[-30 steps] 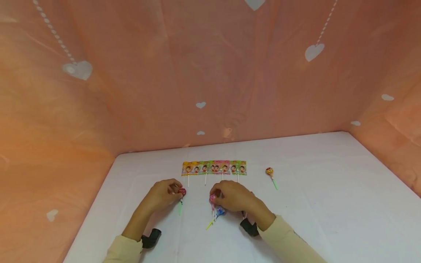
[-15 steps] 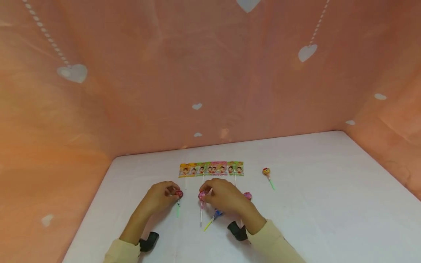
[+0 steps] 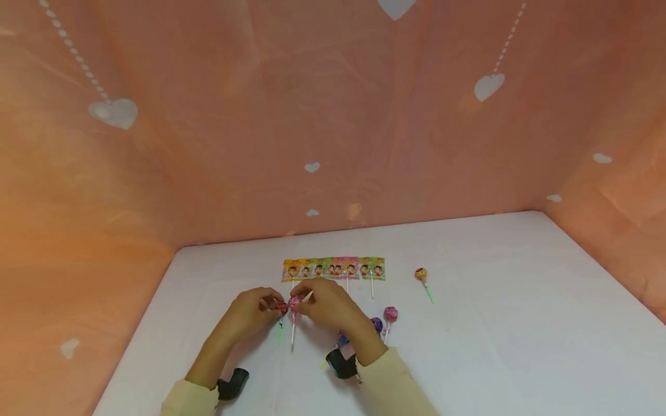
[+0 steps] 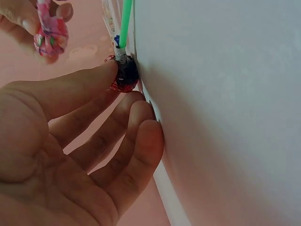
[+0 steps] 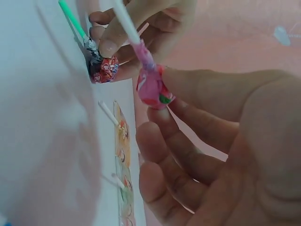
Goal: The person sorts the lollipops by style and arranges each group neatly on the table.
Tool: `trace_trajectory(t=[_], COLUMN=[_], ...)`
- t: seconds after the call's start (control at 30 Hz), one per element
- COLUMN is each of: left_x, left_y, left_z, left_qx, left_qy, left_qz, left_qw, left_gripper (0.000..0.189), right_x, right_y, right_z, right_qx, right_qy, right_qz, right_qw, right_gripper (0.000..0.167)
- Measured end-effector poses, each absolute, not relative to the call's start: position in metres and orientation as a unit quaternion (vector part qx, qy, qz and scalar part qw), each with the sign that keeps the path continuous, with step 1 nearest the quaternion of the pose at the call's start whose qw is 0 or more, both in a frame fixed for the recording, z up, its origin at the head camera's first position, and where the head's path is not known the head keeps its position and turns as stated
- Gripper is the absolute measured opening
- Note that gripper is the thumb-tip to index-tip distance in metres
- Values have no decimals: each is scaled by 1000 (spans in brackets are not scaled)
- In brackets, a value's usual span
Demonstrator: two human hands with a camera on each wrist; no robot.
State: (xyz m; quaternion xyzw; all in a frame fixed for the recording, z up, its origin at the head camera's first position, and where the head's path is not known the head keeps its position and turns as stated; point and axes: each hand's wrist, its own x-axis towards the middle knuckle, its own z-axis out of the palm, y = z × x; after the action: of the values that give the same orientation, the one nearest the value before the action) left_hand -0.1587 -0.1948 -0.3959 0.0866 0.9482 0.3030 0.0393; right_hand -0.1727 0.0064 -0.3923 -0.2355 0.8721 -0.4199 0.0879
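Observation:
In the head view my left hand (image 3: 254,312) pinches the wrapped head of a red lollipop with a green stick, low at the tabletop. Its wrapper looks red and dark (image 4: 124,75) in the left wrist view. Close to its right, my right hand (image 3: 325,303) holds a pink lollipop (image 5: 153,87) by its head between thumb and fingers. The pink one's white stick points toward the person. Both candy heads are almost side by side in the head view, and the right wrist view has the pink lollipop nearer the camera, apart from the red one.
Behind the hands lies a row of flat packeted lollipops (image 3: 348,268) in yellow, green and pink. A yellow-red lollipop (image 3: 421,274) lies to the right. Another pink lollipop (image 3: 390,314), a purple one (image 3: 377,325) and a partly hidden blue one (image 3: 343,339) lie by the right forearm.
My right hand has moved left with the pink lollipop, from beside the blue one to beside the red one. The left hand stays in place, still holding the red lollipop.

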Motion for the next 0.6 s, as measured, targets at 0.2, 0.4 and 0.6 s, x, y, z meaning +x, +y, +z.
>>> trace_trajectory(t=[0.2,0.4,0.6], left_x=[-159,-160,-160], left_y=[-195,-193,-195], left_z=[-395,-395,-396], left_qx=[90,88,87], left_qy=[951,951,952], left_qz=[293,292,290], left_qw=[42,45,48], left_gripper=[15,16,15], right_x=[-178,-185,-186], right_y=[3,5,1], right_z=[-394,-401,-403], right_qx=[-226,-217,-211], right_qy=[883,888,887], right_qz=[-401,-394,-397], right_qw=[93,98,107], right_gripper=[19,19,18])
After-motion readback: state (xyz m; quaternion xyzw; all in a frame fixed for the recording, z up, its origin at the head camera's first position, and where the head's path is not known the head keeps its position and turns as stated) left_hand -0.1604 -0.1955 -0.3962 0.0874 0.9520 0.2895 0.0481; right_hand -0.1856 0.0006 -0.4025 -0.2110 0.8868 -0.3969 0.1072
